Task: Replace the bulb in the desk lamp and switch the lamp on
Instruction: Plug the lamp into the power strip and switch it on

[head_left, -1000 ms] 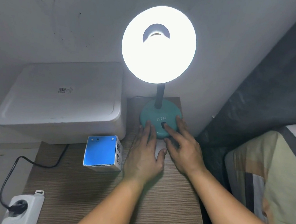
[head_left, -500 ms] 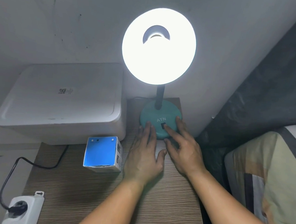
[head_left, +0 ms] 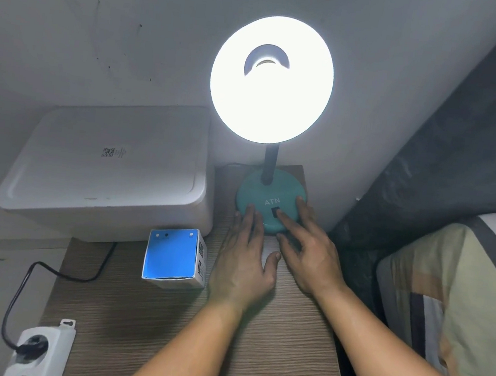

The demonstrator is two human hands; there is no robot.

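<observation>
The desk lamp stands at the back of the wooden table [head_left: 271, 337]. Its round shade [head_left: 270, 98] glows bright white, and the bulb socket [head_left: 267, 61] shows through the hole in the top. A dark neck runs down to the teal base [head_left: 268, 190], marked ATN. My left hand [head_left: 243, 264] lies flat, fingertips against the base's left front edge. My right hand [head_left: 310, 249] rests on the base with its index fingertip on the black rocker switch [head_left: 274, 212]. Both hands hold nothing.
A small blue and white bulb box [head_left: 172, 255] stands left of my left hand. A white foam box [head_left: 111, 167] sits behind it. A white power strip [head_left: 37, 349] with a black plug and cable lies at the front left. A striped pillow [head_left: 459, 295] is on the right.
</observation>
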